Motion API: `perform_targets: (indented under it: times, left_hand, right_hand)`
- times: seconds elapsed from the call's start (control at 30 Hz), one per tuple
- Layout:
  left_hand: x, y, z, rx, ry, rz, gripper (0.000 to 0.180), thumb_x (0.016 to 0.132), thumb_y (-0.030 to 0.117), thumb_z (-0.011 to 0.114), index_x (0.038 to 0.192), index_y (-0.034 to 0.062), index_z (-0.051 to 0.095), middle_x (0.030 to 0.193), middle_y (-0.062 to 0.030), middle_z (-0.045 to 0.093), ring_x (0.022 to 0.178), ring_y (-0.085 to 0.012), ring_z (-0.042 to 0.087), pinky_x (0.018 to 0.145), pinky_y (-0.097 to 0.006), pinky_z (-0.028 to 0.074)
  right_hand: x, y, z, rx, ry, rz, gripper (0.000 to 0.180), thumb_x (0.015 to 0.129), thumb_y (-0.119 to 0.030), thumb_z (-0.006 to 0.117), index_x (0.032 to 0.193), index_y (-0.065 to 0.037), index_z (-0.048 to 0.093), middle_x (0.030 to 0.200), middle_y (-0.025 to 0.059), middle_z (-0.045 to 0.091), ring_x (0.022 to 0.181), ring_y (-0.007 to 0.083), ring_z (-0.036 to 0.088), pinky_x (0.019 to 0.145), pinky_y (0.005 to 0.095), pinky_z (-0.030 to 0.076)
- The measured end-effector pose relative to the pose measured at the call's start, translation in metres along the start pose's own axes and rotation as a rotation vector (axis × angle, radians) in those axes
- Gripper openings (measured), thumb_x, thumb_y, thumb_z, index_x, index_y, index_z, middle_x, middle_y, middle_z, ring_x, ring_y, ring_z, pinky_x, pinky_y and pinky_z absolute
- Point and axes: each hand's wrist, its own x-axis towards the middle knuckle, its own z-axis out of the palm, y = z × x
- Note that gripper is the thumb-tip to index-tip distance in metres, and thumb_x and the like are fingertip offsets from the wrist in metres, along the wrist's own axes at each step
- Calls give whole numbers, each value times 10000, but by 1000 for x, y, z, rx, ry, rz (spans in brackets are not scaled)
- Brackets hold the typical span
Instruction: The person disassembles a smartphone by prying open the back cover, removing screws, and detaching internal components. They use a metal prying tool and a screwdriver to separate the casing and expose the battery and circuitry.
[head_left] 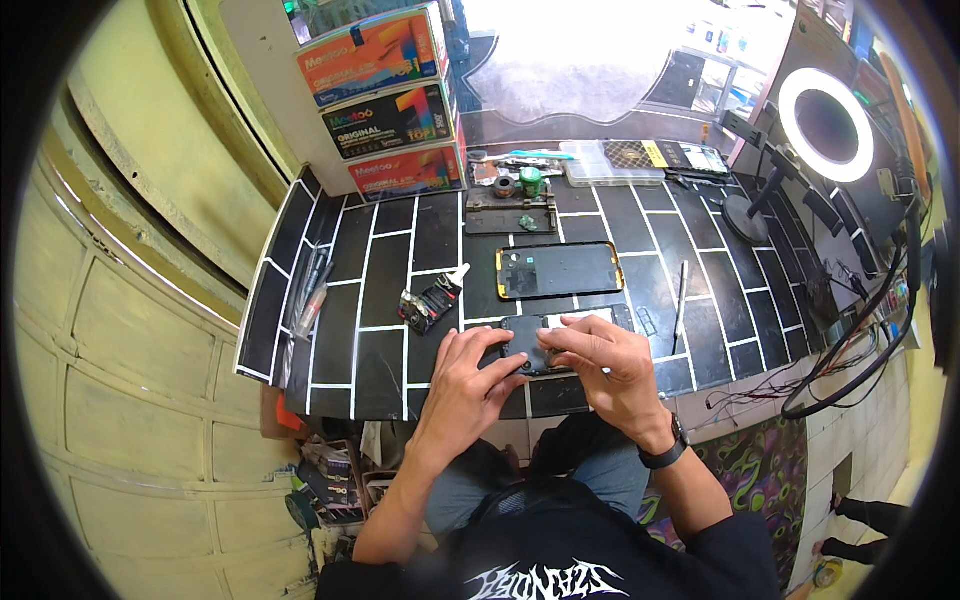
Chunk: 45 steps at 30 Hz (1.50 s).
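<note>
An opened smartphone (pixel 524 342) lies flat near the table's front edge, its dark inner cover and a pale battery-like area showing. My left hand (pixel 468 378) grips its left end, with fingers along the far edge and the thumb resting on top. Above the phone's middle, my right hand (pixel 603 362) is closed in a pinch; whatever sits between the fingertips is hidden. Just beyond the phone lies a dark back cover (pixel 560 270) with orange-gold ends. A crumpled black glue tube (pixel 430 304) with a white nozzle is left of it.
Stacked boxes (pixel 390 120) stand at the back left. A lit ring lamp (pixel 826 124) rises at the right, near loose cables (pixel 780 385). A slim pen-like tool (pixel 682 305) lies right of the phone. Long tools (pixel 315 290) rest at the left edge, a clear plastic case (pixel 610 172) behind.
</note>
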Motion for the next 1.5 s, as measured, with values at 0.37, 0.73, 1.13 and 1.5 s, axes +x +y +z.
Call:
perform_targets:
  times: [0.37, 0.73, 1.13, 1.5]
  left_hand:
    - [0, 0, 0, -5, -3, -19, 279, 837, 163, 814, 1107, 106, 774, 1233, -90, 660, 1213, -309, 599, 1081, -510, 411]
    - [-1, -1, -1, -4, 4, -24, 269, 846, 181, 810, 1103, 109, 775, 1236, -88, 658, 1209, -302, 601, 1085, -499, 410]
    - [0, 0, 1, -18, 13, -27, 264, 840, 186, 814, 1089, 103, 780, 1232, -82, 661, 1203, -299, 603, 1082, -501, 412]
    - [-2, -3, 1, -13, 12, -12, 300, 830, 190, 824, 1110, 98, 764, 1247, -97, 650, 1206, -326, 586, 1059, -486, 425]
  right_hand:
    - [7, -7, 3, 47, 68, 71, 494, 790, 145, 653, 1197, -109, 772, 914, 73, 722, 858, 247, 710, 1059, 540, 490]
    - [3, -3, 12, 79, 91, 72, 431, 900, 122, 633, 1274, -80, 704, 959, 83, 750, 917, 232, 736, 1105, 479, 453]
    - [-3, 1, 9, 96, 43, 119, 287, 1017, -22, 604, 1276, -101, 699, 1020, 100, 756, 1005, 231, 715, 1142, 490, 405]
    - [6, -4, 11, 77, 90, 59, 461, 852, 135, 641, 1261, -63, 717, 1094, 154, 695, 950, 288, 681, 845, 374, 535]
